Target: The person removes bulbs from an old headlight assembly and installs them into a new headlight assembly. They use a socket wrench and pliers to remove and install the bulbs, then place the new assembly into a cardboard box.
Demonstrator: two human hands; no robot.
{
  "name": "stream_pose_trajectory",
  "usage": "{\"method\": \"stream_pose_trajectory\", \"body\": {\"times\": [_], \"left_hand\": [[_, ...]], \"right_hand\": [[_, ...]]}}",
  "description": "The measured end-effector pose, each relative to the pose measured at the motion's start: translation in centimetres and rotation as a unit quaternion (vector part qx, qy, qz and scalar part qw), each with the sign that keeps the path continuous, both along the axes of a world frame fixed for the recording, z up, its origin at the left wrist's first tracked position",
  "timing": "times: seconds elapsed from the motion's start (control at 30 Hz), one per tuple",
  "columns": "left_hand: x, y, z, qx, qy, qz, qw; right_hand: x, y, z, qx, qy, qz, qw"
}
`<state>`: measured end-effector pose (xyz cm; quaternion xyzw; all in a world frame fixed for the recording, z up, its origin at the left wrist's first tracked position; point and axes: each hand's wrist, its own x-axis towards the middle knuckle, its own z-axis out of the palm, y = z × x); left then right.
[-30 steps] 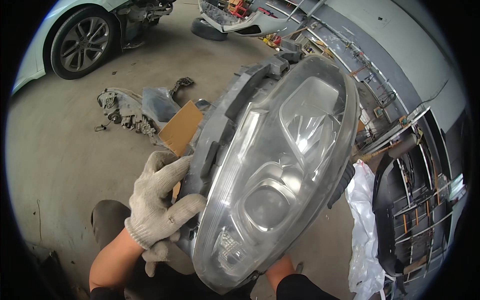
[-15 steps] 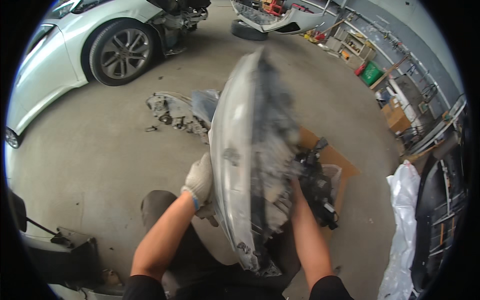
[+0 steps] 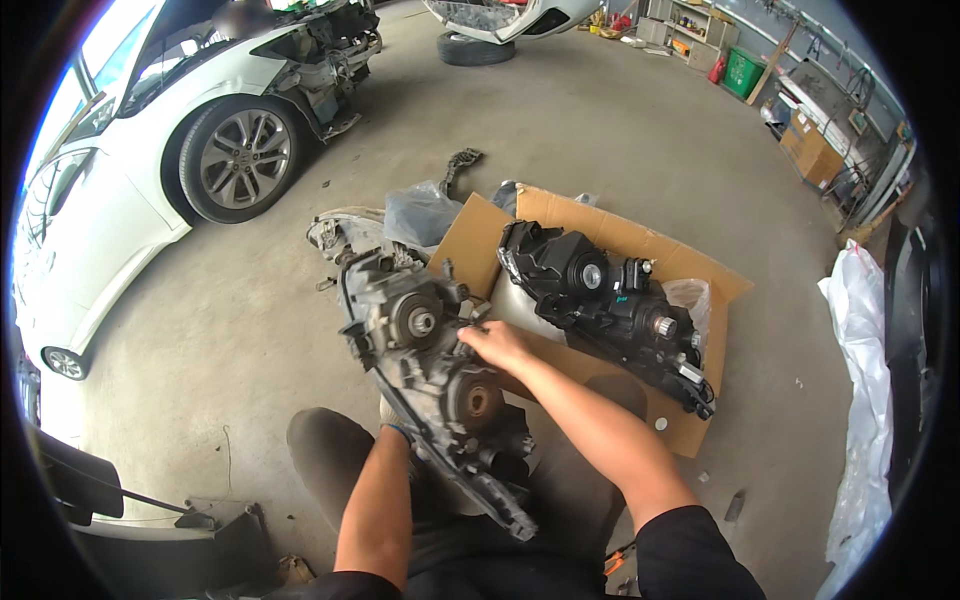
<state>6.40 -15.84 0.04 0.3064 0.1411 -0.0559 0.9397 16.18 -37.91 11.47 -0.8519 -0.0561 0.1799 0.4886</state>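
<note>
An old, dusty car headlight hangs tilted over my lap, its back with round caps and sockets turned up. My left hand, in a whitish knit glove, holds it from underneath; the headlight hides most of its fingers. With fingers closed, my bare right hand grips a small part at the back of the headlight, between the two round sockets; the part itself is hard to make out. Just beyond my right forearm, a cleaner black headlight lies back side up on an open cardboard box.
Another dirty headlight and a clear plastic bag lie on the floor beyond. A white car with its front stripped stands at left. White plastic wrapping lies at right. Orange-handled pliers are near my right thigh.
The old headlight has turned from its lens side to its back and moved lower left. My right hand has come round onto its back. The box and black headlight are now uncovered.
</note>
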Motion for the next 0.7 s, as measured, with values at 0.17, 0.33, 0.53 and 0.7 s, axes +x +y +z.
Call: {"method": "stream_pose_trajectory", "body": {"times": [0.17,0.33,0.53,0.7], "left_hand": [[-4.0,3.3,-7.3,0.253,0.181,0.071,0.948],[-8.5,11.0,-15.2,0.824,-0.032,-0.22,0.521],[-8.9,4.4,-7.8,0.147,0.323,-0.096,0.93],[-6.9,2.2,-1.7,0.48,0.398,-0.266,0.735]], "right_hand": [[-0.2,6.9,-1.2,-0.183,-0.031,0.054,0.981],[1.6,11.9,-5.0,-0.147,0.013,0.096,0.984],[0.4,12.9,-10.2,-0.196,-0.032,0.15,0.969],[-2.8,14.6,-12.4,-0.151,-0.085,0.086,0.981]]}}
